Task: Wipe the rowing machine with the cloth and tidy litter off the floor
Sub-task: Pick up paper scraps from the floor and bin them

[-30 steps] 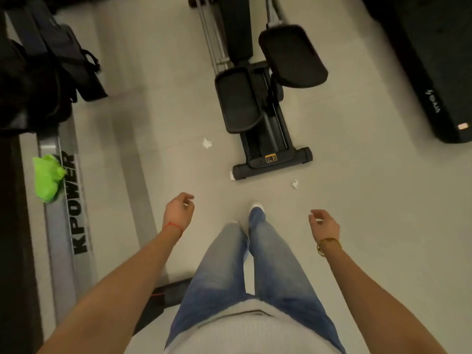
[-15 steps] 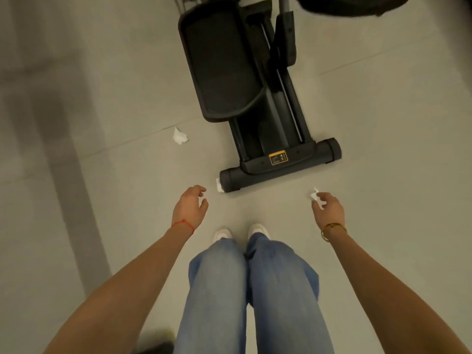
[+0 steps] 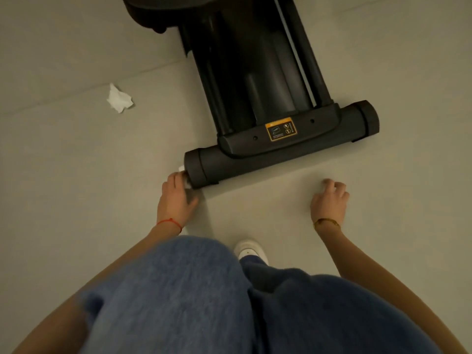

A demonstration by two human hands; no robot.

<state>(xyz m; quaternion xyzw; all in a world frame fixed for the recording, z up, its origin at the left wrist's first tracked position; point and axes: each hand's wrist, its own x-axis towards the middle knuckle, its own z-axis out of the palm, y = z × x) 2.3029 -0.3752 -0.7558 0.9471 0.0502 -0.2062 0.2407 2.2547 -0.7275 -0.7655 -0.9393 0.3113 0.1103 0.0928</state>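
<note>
My left hand (image 3: 176, 198) pinched a mostly hidden small white paper scrap (image 3: 184, 175) beside the black machine's tubular foot (image 3: 275, 152); my right hand (image 3: 329, 200) curled, contents unclear. A crumpled white tissue (image 3: 119, 98) lay left, no clear axis.

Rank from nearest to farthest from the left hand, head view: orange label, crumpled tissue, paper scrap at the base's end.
1. Paper scrap: at the left hand's fingertips, by the base's end cap.
2. Crumpled tissue: on the floor, up and left.
3. Orange label: on the base, to the right.

Your one head camera looks steeply down from above your knees (image 3: 178, 290), close to the floor (image 3: 63, 175) and the machine's base bar (image 3: 281, 152).
</note>
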